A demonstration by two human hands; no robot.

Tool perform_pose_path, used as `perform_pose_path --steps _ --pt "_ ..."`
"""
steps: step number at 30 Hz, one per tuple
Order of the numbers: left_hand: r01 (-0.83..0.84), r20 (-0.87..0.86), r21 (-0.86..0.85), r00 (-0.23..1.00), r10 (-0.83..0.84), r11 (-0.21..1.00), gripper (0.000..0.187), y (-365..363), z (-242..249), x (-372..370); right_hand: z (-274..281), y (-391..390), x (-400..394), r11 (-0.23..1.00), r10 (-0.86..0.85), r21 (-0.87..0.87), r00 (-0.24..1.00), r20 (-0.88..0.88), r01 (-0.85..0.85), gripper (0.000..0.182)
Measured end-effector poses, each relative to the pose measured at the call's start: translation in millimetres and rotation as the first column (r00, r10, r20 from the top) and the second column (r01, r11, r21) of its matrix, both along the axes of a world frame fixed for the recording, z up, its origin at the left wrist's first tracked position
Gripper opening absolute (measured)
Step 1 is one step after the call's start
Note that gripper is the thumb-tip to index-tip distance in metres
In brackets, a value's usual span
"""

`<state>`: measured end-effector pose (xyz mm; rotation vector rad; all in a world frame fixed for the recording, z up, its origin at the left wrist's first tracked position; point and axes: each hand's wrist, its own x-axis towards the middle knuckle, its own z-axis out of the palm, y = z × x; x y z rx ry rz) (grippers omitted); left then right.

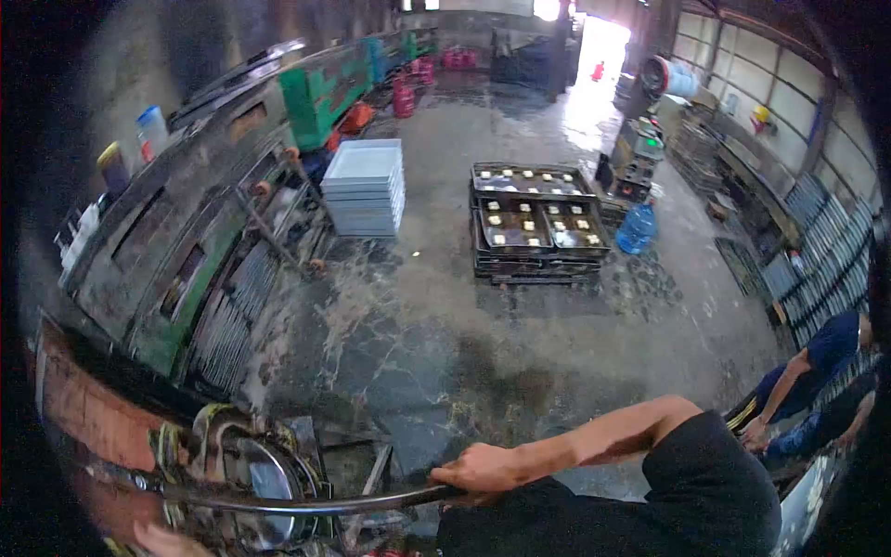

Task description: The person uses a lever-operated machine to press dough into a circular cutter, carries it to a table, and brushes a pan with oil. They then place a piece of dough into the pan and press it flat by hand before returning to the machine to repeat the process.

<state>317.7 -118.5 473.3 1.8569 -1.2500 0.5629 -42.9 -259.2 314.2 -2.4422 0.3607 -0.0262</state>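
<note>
My right hand (pixel 481 469) is closed round the end of a long curved metal bar (pixel 362 504), near the bottom middle. The bar runs left across a machine with a round metal ring (pixel 269 473) and yellowish straps or hoses. At the lower left edge, my left hand (pixel 167 540) shows only in part and blurred, below the bar's left part; its fingers look extended and apart, holding nothing visible. A reddish-brown panel (pixel 97 399) stands above it.
Stacked white trays (pixel 364 186) stand ahead left. Black trays with pale blocks (pixel 538 227) sit on the floor, beside a blue water bottle (pixel 637 227). Two people (pixel 807 381) are at the right edge. Green machinery (pixel 320 107) lines the left.
</note>
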Motion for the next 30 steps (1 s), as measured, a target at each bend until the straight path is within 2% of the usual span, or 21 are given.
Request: perform_pose_path --steps 1,3,4,5,6,7,8,9,11,13,14,15,17,20,23,24,25,27,28,29,30 --pt "-0.010 0.073 0.064 0.997 0.005 0.998 0.025 0.1 13.5 4.4 1.5 1.1 5.6 1.000 -0.003 0.025 1.000 -0.007 0.003 0.029" --pt "0.181 0.098 0.312 0.970 -0.222 0.933 0.024 -15.8 27.2 -26.4 8.7 -2.0 11.8 0.999 -0.023 0.028 1.000 0.018 0.022 0.028" --pt "0.317 0.062 0.522 0.912 -0.405 0.792 0.023 -29.4 12.0 -47.8 8.4 -1.6 14.2 0.999 0.003 0.053 1.000 -0.013 -0.002 0.028" --pt "0.386 0.008 0.745 0.811 -0.585 0.544 0.023 -49.0 -3.1 -78.4 8.5 -6.7 13.5 0.998 0.036 0.060 0.998 -0.042 -0.034 0.028" --pt "0.383 -0.074 0.877 0.705 -0.706 0.290 0.024 -62.3 -38.9 -109.3 -4.5 -13.1 15.0 0.998 0.050 0.051 0.998 -0.040 -0.048 0.028" --pt "0.362 -0.146 0.923 0.644 -0.751 0.132 0.024 -73.0 -70.3 -133.8 -31.8 -18.1 17.5 0.996 0.080 0.034 0.997 -0.019 -0.080 0.031" --pt "0.351 -0.070 0.901 0.701 -0.709 0.257 0.016 -71.1 -129.3 -139.5 -60.0 -19.1 20.3 0.994 0.106 0.027 0.994 0.007 -0.106 0.036" --pt "0.334 -0.149 0.936 0.664 -0.733 0.113 0.010 -78.6 -156.9 -144.8 -84.1 -16.2 19.9 0.993 0.109 0.038 0.994 0.018 -0.109 0.036" --pt "0.324 -0.049 0.929 0.589 -0.807 0.180 0.012 -79.3 -176.0 -151.8 -115.5 -18.4 16.2 0.993 0.099 0.042 0.983 0.155 -0.106 0.036" --pt "0.265 -0.040 0.947 0.656 -0.754 0.180 0.012 -74.9 -164.2 -159.0 -115.1 -13.9 15.2 0.987 0.105 0.127 0.993 -0.050 -0.098 0.035" --pt "0.240 -0.081 0.963 0.699 -0.710 0.127 0.010 -74.1 -161.1 -157.7 -116.0 -10.5 16.3 0.993 0.071 0.084 0.995 0.076 -0.078 0.035" --pt "0.254 -0.117 0.964 0.673 -0.730 0.080 0.007 -73.4 -144.7 -157.2 -106.0 -5.2 19.5 0.992 0.090 0.079 0.992 0.084 -0.097 0.035" --pt "0.383 -0.186 0.917 0.660 -0.728 0.112 0.008 -66.7 -111.0 -153.4 -52.6 0.3 11.9 0.988 0.078 0.129 0.994 0.080 -0.088 0.035" --pt "0.444 -0.189 0.884 0.625 -0.757 0.145 0.008 -68.6 -76.5 -144.1 11.2 -4.8 12.5 0.990 0.097 0.103 0.994 0.042 -0.101 0.033" --pt "0.290 -0.111 0.950 0.654 -0.749 0.112 0.006 -80.9 -139.3 -141.2 -63.6 -18.0 30.4 0.988 0.102 0.103 0.986 0.129 -0.115 0.039" --pt "0.178 -0.151 0.984 0.748 -0.646 -0.023 0.008 -75.1 -189.7 -148.1 -111.0 -12.8 31.5 0.991 0.091 0.080 0.983 0.157 -0.105 0.038" --pt "0.160 -0.138 0.987 0.770 -0.623 -0.021 0.008 -75.6 -182.6 -142.4 -117.8 -16.2 41.4 0.987 0.120 0.081 0.977 0.176 -0.136 0.038" --pt "0.209 -0.154 0.978 0.778 -0.609 0.020 0.010 -84.6 -167.5 -160.3 -118.2 -20.3 26.4 0.985 0.167 -0.046 0.982 0.084 -0.163 0.038" --pt "0.211 -0.176 0.977 0.771 -0.612 -0.015 0.012 -75.6 -159.3 -162.5 -118.3 -16.3 25.7 0.991 0.132 -0.024 0.956 0.261 -0.130 0.039" --pt "0.206 -0.159 0.979 0.787 -0.596 0.011 0.014 -83.2 -153.9 -159.9 -103.3 -19.5 26.7 0.990 0.127 0.037 0.965 0.228 -0.139 0.041" --pt "0.241 -0.132 0.964 0.792 -0.596 0.108 0.014 -81.4 -149.5 -159.4 -94.1 -20.7 33.9 0.993 0.112 0.034 0.993 -0.022 -0.112 0.040"
